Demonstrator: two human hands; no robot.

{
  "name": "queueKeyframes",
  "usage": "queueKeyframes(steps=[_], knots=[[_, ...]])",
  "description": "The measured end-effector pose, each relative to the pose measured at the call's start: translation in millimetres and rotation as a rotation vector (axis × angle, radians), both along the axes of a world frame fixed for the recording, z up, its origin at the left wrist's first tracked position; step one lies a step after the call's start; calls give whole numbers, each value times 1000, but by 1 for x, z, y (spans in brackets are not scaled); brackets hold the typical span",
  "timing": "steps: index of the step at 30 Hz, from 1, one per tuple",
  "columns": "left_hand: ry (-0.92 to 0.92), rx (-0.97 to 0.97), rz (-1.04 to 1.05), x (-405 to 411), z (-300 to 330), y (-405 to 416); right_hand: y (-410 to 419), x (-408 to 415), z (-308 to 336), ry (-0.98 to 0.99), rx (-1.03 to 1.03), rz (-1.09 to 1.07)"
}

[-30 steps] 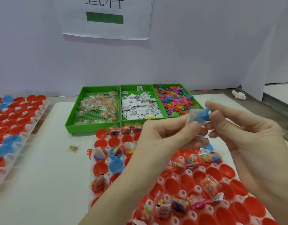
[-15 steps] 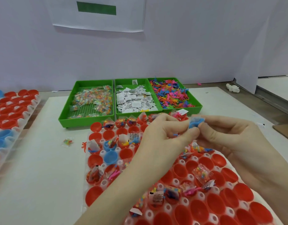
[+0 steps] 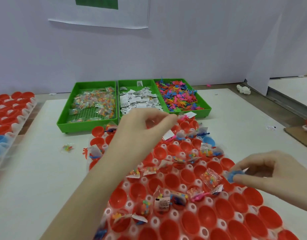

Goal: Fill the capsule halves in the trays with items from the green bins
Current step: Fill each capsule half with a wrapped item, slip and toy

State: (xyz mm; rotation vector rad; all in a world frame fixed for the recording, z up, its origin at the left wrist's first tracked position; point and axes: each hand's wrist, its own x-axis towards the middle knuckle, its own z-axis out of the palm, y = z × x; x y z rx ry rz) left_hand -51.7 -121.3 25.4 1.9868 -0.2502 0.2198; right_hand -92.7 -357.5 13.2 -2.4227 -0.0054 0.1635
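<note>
Capsule halves (image 3: 187, 177) partly filled, right hand (image 3: 263, 172) pinching seemingly blue item (image 3: 233, 175)

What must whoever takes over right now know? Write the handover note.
Left hand: fingers curled over the tray's far end near the green bins; any hold is unclear.
Right hand: pinches a small blue toy above the tray.
Bins hold bead packets, paper slips and coloured figures.
Done: some far and middle capsule halves hold items.
Left: many near halves are empty, as is the second tray. One stray packet lies on the table.
</note>
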Motion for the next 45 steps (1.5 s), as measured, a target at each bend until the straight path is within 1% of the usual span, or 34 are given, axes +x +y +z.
queueKeyframes(steps=[5, 9, 12, 14, 16, 19, 21, 24, 26, 29, 32, 36, 38, 40, 43, 45], knots=[[-60, -103, 111, 9, 1, 20, 5, 4, -10, -7, -99, 22], [-94, -148, 213, 19, -4, 40, 9, 9, -15, -89, -158, 7], [-83, -167, 300, 35, -12, 61, 11, 15, -17, -22, -256, 59], [-59, -142, 388, 50, -18, 77, 9, 17, -17, -2, -280, 67], [-37, -86, 449, 66, -22, 93, 7, 17, -18, -24, -258, 96], [-24, 20, 464, 87, -25, 112, 2, 14, -17, -57, -216, 171], [-18, 150, 475, 98, -28, 119, 0, 12, -14, -75, -241, 213], [18, 399, 464, 112, -35, 125, 1, 14, -10, -144, -257, 181], [82, 554, 419, 120, -42, 130, 9, 16, -7, -153, -274, 189], [207, 730, 360, 131, -53, 138, 18, 20, -9, -113, -365, 247], [296, 754, 343, 136, -65, 142, 21, 28, -11, -93, -393, 289], [264, 765, 400, 137, -75, 144, 23, 34, -10, -59, -295, 318], [231, 795, 464, 138, -76, 146, 24, 37, -8, -42, -253, 361], [217, 838, 529, 139, -76, 148, 24, 41, -8, -34, -264, 412], [276, 895, 542, 142, -77, 153, 26, 45, -10, -38, -273, 453], [315, 883, 534, 142, -78, 153, 28, 48, -10, -35, -286, 471]])
